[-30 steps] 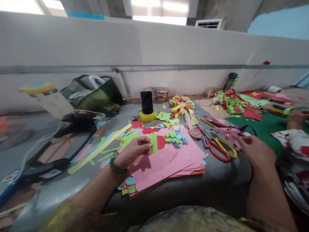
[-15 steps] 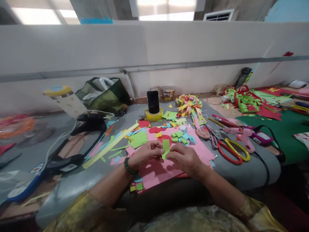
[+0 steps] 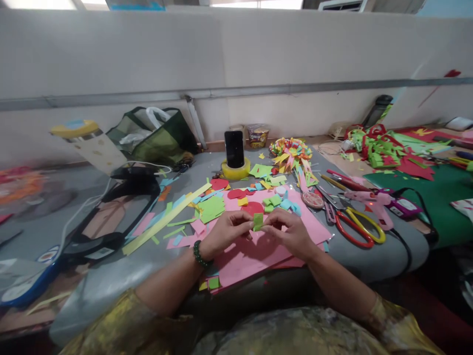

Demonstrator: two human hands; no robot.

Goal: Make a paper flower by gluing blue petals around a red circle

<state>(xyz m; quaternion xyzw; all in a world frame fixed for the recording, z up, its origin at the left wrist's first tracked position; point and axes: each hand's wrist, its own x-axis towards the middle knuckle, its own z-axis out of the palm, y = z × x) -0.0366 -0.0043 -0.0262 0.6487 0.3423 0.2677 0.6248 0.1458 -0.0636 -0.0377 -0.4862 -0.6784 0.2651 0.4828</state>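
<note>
A small green paper piece (image 3: pixel 258 222) is pinched between my two hands, above a pink paper sheet (image 3: pixel 244 264). My left hand (image 3: pixel 231 230), with a dark green bead bracelet (image 3: pixel 199 255) on its wrist, grips the piece's left side. On the other side, the fingertips of my right hand (image 3: pixel 290 231) are closed on its right edge. Just beyond my hands lie a red paper circle (image 3: pixel 253 208) and several folded green and blue pieces (image 3: pixel 273 200). A larger green paper sheet (image 3: pixel 211 209) rests left of them.
Scissors with red and yellow handles (image 3: pixel 360 227) and a pink glue gun (image 3: pixel 379 202) lie at my right. A phone (image 3: pixel 234 149) stands in a yellow tape roll (image 3: pixel 236 171) at the back. Colourful paper flowers (image 3: pixel 290 153) sit behind the pink sheet. A black frame (image 3: pixel 114 217) lies left.
The green paper piece looks shorter now, seemingly folded over, with both hands still pinching it. My right hand's fingers have shifted along its edge. The camera view has tipped slightly downward.
</note>
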